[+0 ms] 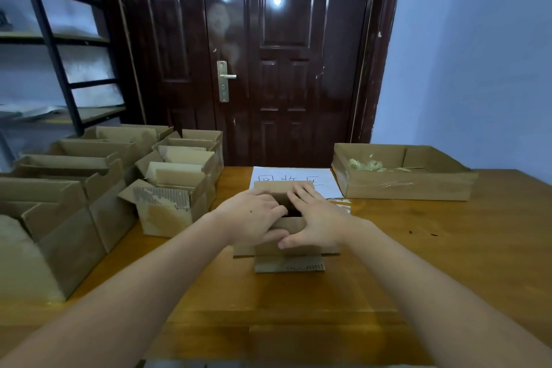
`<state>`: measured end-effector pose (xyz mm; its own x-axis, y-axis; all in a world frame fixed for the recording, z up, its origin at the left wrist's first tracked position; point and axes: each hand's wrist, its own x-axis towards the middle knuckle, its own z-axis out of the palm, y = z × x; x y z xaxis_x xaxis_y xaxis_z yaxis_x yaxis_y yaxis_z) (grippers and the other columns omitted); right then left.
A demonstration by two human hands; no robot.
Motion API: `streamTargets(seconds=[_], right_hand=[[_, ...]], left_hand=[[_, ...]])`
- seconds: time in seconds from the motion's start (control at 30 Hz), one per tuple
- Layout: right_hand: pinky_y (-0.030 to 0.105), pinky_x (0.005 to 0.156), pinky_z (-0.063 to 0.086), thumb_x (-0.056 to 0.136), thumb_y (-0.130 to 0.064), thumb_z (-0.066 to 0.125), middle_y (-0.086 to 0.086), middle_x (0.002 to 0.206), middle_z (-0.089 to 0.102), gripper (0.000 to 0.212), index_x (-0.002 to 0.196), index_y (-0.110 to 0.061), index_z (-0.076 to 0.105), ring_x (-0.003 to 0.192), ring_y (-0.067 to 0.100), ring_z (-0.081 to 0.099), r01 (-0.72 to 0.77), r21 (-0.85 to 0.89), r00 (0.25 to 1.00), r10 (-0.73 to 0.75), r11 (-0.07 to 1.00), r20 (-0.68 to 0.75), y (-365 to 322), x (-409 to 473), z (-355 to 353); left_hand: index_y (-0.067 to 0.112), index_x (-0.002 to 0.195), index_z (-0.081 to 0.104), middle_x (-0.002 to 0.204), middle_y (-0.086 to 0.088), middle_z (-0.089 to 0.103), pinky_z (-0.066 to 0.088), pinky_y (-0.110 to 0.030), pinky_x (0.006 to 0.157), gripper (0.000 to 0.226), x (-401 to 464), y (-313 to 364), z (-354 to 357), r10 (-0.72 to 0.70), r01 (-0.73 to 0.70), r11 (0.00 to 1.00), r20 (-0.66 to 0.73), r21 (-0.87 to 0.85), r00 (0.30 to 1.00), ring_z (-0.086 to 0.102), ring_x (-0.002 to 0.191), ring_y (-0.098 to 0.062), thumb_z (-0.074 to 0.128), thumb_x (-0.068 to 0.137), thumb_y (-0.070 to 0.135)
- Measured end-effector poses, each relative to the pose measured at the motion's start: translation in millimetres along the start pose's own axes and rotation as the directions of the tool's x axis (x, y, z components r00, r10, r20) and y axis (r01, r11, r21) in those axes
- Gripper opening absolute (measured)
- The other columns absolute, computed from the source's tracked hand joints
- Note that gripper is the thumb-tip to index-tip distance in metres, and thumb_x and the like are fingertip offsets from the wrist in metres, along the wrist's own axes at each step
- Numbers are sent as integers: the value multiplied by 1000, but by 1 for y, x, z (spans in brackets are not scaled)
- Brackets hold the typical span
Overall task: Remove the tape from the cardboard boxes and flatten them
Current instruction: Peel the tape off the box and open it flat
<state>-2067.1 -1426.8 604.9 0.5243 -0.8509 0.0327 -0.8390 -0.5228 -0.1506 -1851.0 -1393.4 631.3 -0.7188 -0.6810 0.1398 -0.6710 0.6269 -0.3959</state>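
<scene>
i had both hands on a small cardboard box lying on the wooden counter, right in front of me and near the middle; the box looked partly collapsed, with a flap sticking out toward me and showing torn corrugated edge; the left hand lay palm down over the left part of the box, its fingers fairly straight and reaching into the dark opening at the top; the right hand lay over the right part with fingers spread flat, thumb stretched toward the left hand so the two thumbs nearly met; neither grip was closed round anything, both were pressing; i could not tell whether any tape was left on this box; just behind it a white sheet of paper with handwritten characters lay on the counter, partly hidden by the box; to the left stood a crowd of open cardboard boxes packed close together, flaps up; to the right, well apart from my hands, sat a shallow cardboard tray with a clump of crumpled tape inside; beyond the counter stood a dark door, and a metal shelf rack stood at the left.
</scene>
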Motion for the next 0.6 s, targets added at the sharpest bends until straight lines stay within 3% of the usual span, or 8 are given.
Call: streamTargets(seconds=[0.1,0.2,0.27,0.37,0.5,0.6], right_hand=[[45,124,11,53,-109,38,-13,167,-17,142,162,-27,-2,151,9,-24,-16,7,1000,16,1000,-12,-1,0,0],[49,123,15,55,-109,35,-13,168,-18,137,162,-31,-2,153,12,-23,-25,6,999,25,1000,-22,0,-1,1],[50,123,16,56,-109,35,-13,167,-19,136,162,-32,-2,153,11,-23,-24,7,1000,24,1000,-16,0,-1,1],[50,123,15,58,-108,36,-13,167,-19,135,162,-30,0,152,11,-24,-10,8,1000,10,1000,-12,-2,-2,0],[49,125,13,62,-105,35,-9,168,-16,130,163,-28,5,153,13,-22,22,-1,1000,-22,1000,6,-5,-8,-6],[50,127,4,70,-101,27,-2,170,-5,121,162,-23,17,155,16,-15,85,-138,996,-88,987,-18,-9,-12,-14]], left_hand=[[22,114,69,110,6,70,37,-37,115,70,-11,-6,-2,-6,21,995,-150,97,989,62,108,-15,23,102,73],[21,120,70,119,4,70,36,-40,117,80,-28,-13,-1,-151,180,977,-226,115,963,62,114,-18,19,100,78],[20,140,61,141,0,64,27,-43,125,89,-39,-12,6,-297,306,949,-112,78,948,56,133,-21,8,100,79],[21,165,24,170,-2,29,18,-42,127,96,-44,-4,19,-443,457,879,119,-135,889,25,157,-25,-2,93,80],[20,167,0,174,1,-7,-5,-31,123,99,-25,0,17,-414,456,814,192,-360,890,-7,159,-14,10,91,83],[18,167,0,174,0,-9,-2,-33,127,99,-13,4,15,-418,477,776,229,-414,879,-10,159,-13,14,92,82]])
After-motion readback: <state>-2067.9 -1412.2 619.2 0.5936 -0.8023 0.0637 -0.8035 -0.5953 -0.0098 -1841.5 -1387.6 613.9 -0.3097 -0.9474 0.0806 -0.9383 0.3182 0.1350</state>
